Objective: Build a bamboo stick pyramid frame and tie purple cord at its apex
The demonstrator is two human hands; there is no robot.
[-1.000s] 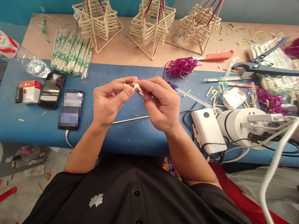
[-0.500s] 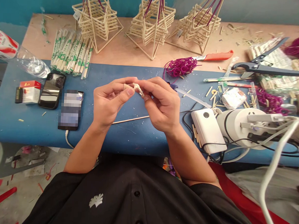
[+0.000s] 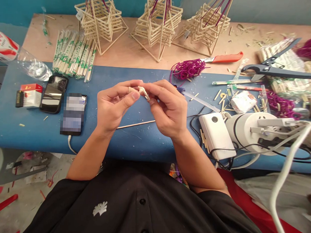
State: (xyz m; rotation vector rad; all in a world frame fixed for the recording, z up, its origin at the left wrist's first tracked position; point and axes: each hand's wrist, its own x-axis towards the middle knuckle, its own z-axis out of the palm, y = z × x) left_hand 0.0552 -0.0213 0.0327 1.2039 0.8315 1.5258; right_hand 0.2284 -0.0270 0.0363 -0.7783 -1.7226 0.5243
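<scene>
My left hand (image 3: 114, 106) and my right hand (image 3: 168, 108) meet above the blue mat (image 3: 133, 143). Between their fingertips is a small pale piece (image 3: 142, 90) with a short stick end pointing toward my right fingers. My left thumb and forefinger pinch its left side, and my right thumb and fingers close on the stick end. What exactly the pale piece is, I cannot make out. Below the hands a thin wooden stick (image 3: 136, 124) lies on the mat, its right end hidden behind my right hand.
Three stick lattices (image 3: 104, 25) stand at the back. Wrapped chopsticks (image 3: 73, 54) and two phones (image 3: 54, 94) lie left. Purple cord (image 3: 188, 70), an orange-handled knife (image 3: 227, 58), pliers (image 3: 273, 68), a white power bank (image 3: 216, 134) and cables are right.
</scene>
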